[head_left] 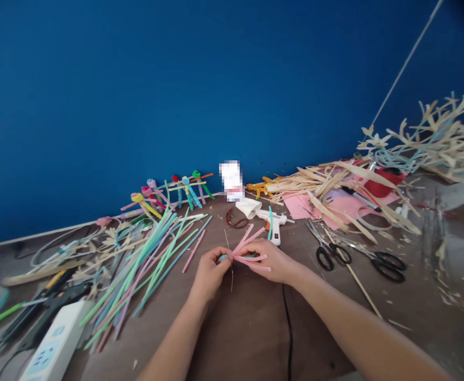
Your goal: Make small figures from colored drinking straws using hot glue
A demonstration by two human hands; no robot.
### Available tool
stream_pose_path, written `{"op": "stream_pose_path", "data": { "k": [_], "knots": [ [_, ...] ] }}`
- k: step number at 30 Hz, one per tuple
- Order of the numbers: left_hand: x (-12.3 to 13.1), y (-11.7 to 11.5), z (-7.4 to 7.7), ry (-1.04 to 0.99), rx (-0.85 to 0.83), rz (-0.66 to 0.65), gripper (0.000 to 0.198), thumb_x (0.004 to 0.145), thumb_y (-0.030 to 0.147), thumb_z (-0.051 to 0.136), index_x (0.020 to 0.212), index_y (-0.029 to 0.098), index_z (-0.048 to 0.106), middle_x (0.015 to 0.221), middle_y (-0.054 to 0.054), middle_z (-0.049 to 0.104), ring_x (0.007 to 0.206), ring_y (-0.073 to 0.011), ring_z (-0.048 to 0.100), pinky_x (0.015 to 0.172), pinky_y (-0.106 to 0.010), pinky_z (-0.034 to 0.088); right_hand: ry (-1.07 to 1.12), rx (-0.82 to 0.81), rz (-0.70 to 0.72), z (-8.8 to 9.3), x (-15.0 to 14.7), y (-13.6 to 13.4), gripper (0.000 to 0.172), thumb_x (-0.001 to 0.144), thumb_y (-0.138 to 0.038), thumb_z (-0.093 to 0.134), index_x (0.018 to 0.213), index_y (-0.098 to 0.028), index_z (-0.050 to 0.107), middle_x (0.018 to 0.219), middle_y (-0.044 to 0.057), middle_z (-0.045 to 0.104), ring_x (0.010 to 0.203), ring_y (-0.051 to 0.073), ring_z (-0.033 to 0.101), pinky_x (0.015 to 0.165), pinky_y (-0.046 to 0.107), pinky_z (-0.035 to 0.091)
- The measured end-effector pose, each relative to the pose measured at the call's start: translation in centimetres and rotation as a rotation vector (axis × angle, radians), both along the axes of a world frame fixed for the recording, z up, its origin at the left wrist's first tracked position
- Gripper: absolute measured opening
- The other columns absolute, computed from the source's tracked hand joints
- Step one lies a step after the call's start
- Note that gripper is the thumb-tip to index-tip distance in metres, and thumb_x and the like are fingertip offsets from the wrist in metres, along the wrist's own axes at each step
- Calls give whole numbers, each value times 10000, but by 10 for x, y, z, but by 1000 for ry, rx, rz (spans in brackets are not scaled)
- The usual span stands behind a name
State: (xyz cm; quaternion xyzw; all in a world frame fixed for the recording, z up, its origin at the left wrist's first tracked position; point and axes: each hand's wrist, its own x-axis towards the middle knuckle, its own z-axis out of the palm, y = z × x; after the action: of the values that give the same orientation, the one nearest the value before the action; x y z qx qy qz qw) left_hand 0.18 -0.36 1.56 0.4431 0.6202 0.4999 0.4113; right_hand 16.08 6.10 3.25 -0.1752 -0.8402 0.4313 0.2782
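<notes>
Both my hands meet over the brown table (239,323). My right hand (273,260) is closed around a small bundle of pink straws (247,244) that fan out up and to the right. My left hand (208,272) pinches the bundle's left end, where a light blue piece shows; a thin wire hangs down between the hands. A white glue gun (274,222) lies just behind my right hand, its black cord running toward me.
A long pile of green, blue and pink straws (148,259) lies left. A white power strip (53,344) and black tools sit at the near left. Two pairs of scissors (330,254) lie right, with dried leaf strips (335,185), pink paper and straw figures (176,193) by the blue wall.
</notes>
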Motion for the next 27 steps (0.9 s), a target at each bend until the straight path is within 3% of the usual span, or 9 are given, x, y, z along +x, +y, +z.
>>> {"op": "stream_pose_path", "data": {
  "k": [3, 7, 16, 20, 27],
  "knots": [
    [-1, 0, 1, -12, -25, -45, 147, 661, 271, 555, 651, 126, 577, 567, 19, 520, 547, -96, 428, 545, -192, 314, -34, 170, -97, -2, -1, -1, 215, 752, -118, 486, 884, -200, 634, 897, 29, 650, 849, 148, 571, 769, 262, 383],
    [-1, 1, 1, -7, -20, -91, 171, 665, 290, 542, 654, 122, 574, 594, 9, 544, 577, -106, 460, 578, -202, 340, -100, 364, -97, 1, 1, -3, 197, 749, -114, 509, 893, -201, 610, 882, 24, 651, 844, 147, 555, 790, 278, 331],
    [1, 1, 0, 149, -5, -82, 194, 651, 283, 489, 672, 118, 589, 579, 12, 534, 552, -109, 444, 541, -205, 333, -335, 617, -100, 6, -1, -12, 233, 765, -106, 451, 965, -164, 557, 844, 60, 595, 807, 162, 512, 698, 267, 313],
    [3, 1, 2, 272, -38, -81, 187, 621, 232, 468, 676, 116, 604, 559, 20, 515, 528, -101, 413, 513, -198, 315, -445, 743, -119, 6, -3, -15, 145, 757, -134, 471, 864, -156, 566, 773, 52, 541, 717, 157, 474, 654, 278, 292],
    [2, -1, 0, 435, -62, -123, 220, 632, 240, 461, 723, 133, 630, 548, 18, 527, 515, -104, 416, 479, -195, 286, -658, 766, -151, 19, -5, -21, 139, 725, -133, 504, 846, -184, 551, 860, 27, 490, 620, 109, 445, 534, 232, 273]
  ]
}}
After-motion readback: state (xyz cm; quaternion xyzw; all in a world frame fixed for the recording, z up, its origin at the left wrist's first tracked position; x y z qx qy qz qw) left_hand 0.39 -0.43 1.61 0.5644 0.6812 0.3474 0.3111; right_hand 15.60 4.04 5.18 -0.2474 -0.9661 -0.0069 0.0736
